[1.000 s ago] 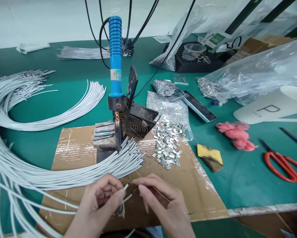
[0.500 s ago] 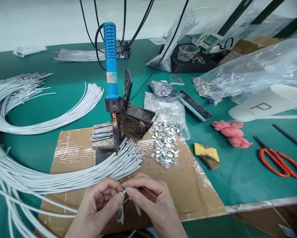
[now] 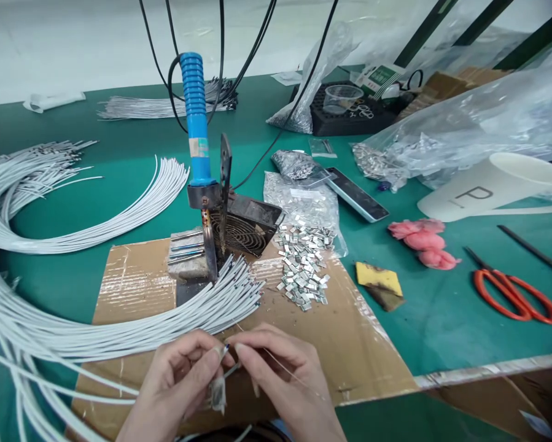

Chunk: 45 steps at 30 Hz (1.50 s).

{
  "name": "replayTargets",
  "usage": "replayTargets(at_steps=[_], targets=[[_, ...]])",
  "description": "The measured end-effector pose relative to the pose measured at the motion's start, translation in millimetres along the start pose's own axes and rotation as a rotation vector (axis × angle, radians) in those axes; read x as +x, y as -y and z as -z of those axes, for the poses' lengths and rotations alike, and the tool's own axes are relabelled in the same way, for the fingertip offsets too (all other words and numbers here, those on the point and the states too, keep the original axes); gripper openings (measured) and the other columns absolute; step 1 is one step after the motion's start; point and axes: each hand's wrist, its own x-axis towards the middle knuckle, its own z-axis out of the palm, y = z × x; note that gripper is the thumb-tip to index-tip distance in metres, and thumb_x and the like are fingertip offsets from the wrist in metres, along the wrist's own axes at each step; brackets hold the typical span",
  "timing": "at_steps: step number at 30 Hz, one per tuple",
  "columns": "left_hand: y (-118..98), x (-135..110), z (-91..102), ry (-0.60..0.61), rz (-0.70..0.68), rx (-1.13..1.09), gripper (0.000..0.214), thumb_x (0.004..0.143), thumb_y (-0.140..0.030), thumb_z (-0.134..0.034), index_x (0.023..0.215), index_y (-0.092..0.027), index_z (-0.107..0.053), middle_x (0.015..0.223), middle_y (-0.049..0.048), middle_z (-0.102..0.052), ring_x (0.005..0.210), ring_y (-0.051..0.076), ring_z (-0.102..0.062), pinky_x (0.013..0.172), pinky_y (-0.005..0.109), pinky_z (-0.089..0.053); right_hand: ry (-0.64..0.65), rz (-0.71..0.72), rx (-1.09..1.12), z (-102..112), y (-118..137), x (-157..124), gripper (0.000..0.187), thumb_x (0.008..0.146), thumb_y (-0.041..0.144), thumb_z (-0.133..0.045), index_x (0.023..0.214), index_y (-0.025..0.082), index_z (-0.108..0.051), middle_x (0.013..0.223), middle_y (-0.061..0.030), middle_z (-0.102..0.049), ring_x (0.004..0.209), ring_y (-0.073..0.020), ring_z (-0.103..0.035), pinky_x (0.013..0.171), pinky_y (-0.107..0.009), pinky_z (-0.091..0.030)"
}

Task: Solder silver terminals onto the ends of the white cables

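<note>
My left hand [image 3: 181,374] is closed, pinching the end of a white cable [image 3: 232,370] whose small dark tip shows at the fingertips. Below those fingers hangs a crumpled, whitish translucent scrap [image 3: 218,393]. Close beside it, my right hand [image 3: 282,368] is closed around a thin pale wire [image 3: 280,363], which runs between the fingers and out over the back of the hand. Just beyond both hands lies a thick bundle of white cables [image 3: 165,331], its cut ends on the cardboard [image 3: 349,344]. A blue-handled soldering iron [image 3: 195,116] stands upright in its holder behind the bundle.
Small metal pieces [image 3: 303,270] are heaped beside an open plastic bag [image 3: 298,193]. Rightward lie a phone [image 3: 356,193], a burnt yellow sponge [image 3: 379,282], pink cloth [image 3: 425,245], red-handled scissors [image 3: 515,294] and a white cup [image 3: 492,190]. Black cords [image 3: 257,43] hang overhead.
The fingertips have drawn slightly apart, and the cable's dark tip now shows between them. The scrap under my left hand has shifted a little left. The whole view has moved slightly.
</note>
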Motion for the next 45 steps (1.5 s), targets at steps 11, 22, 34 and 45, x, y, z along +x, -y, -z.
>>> replayTargets(at_steps=[11,22,34,45], targets=[[0.3,-0.5,-3.3,-0.017,-0.053,0.077,0.052,0.075,-0.066,-0.084,0.074,-0.015,-0.075,0.057,-0.0052,-0.048,0.051,0.007,-0.021,0.049,0.021,-0.019,0.013,0.038,-0.037,0.3,0.7,-3.7,0.012,0.087,0.029,-0.078,0.090,0.026,-0.089,0.071,-0.0042,-0.070,0.064,-0.0149,-0.060,0.057,-0.023,-0.047],[22.8,1.3,3.3,0.138,-0.971,1.187,0.020,0.101,-0.012,-0.056,0.104,-0.016,-0.076,0.071,0.0047,-0.074,0.056,0.018,-0.067,0.050,0.026,-0.043,-0.227,0.160,-0.110,36.9,-1.9,4.5,0.019,0.092,0.039,-0.075,0.089,0.024,-0.087,0.067,-0.0011,-0.065,0.051,-0.0107,-0.054,0.050,-0.022,-0.047],[8.4,15.2,6.1,0.210,-0.012,0.106,0.048,0.089,-0.063,-0.072,0.087,-0.015,-0.068,0.059,-0.0048,-0.056,0.043,0.004,-0.022,0.044,0.019,-0.016,-0.139,0.043,-0.095,17.2,-3.1,-1.5,0.017,0.088,0.037,-0.078,0.088,0.024,-0.088,0.070,-0.0027,-0.067,0.055,-0.0130,-0.055,0.051,-0.023,-0.046],[16.8,12.0,-4.9,0.002,-0.155,0.108,0.051,0.082,-0.062,-0.081,0.073,-0.015,-0.066,0.060,-0.0036,-0.053,0.055,0.009,-0.040,0.053,0.020,-0.031,-0.047,0.212,-0.265,5.6,-11.3,-1.2,0.012,0.091,0.026,-0.075,0.087,0.021,-0.085,0.072,-0.0040,-0.072,0.064,-0.0147,-0.066,0.057,-0.022,-0.050]])
